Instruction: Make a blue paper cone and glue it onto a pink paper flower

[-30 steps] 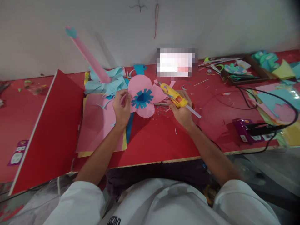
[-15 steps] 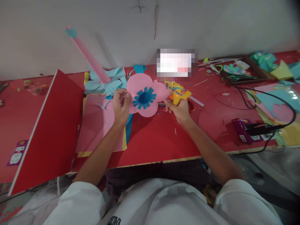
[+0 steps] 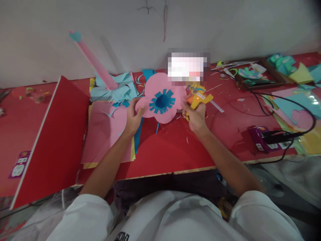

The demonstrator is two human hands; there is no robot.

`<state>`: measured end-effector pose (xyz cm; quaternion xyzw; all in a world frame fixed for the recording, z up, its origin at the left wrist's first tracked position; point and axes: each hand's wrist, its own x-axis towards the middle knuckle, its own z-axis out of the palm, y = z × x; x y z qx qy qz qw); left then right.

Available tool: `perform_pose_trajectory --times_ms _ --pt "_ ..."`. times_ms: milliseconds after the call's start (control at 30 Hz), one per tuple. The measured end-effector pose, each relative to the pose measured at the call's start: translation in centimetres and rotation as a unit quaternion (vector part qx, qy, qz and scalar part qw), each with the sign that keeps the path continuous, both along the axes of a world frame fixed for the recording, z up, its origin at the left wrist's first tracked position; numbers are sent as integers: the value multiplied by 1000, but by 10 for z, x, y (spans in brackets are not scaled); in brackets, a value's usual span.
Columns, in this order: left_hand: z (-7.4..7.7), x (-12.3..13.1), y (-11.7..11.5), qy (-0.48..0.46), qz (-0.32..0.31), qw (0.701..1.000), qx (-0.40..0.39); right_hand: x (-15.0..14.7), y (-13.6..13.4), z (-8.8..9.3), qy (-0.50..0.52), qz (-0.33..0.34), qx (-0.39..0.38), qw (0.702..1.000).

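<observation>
A pink paper flower point(image 3: 165, 118) with rounded petals is held up above the red table. At its middle sits a blue fringed paper ring point(image 3: 162, 101), its cut tabs spread flat over the pink. My left hand point(image 3: 134, 115) pinches the flower's left petal between thumb and fingers. Gripped in my right hand point(image 3: 197, 117) is a yellow glue gun point(image 3: 199, 99) with a small orange light on its body. The fingertips of that hand also reach the flower's right edge; whether they press on it is hard to make out.
Left stand pink sheets point(image 3: 107, 134), light blue paper scraps point(image 3: 122, 87) and a tall pink paper tube point(image 3: 97, 63). An upright red divider point(image 3: 55, 144) borders that side. Rightward lie a purple power box point(image 3: 263, 140) with black cables and a dark tray point(image 3: 273, 75). A pixelated screen point(image 3: 188, 67) stands behind.
The flower has moved a little right and turned in my hands. My left hand has followed it rightward, and the glue gun has shifted slightly right too.
</observation>
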<state>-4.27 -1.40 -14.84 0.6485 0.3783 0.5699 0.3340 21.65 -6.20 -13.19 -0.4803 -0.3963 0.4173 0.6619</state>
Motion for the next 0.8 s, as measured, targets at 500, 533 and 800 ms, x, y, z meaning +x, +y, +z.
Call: perform_pose_trajectory --times_ms 500,533,800 --pt "1 6 -10 -18 80 994 -71 1 -7 -3 -66 -48 26 996" --pt "2 5 -11 -20 83 994 -72 2 -9 -3 -81 -40 35 995" --pt "4 5 -11 -42 105 990 -82 13 -25 -1 -316 13 90 945"
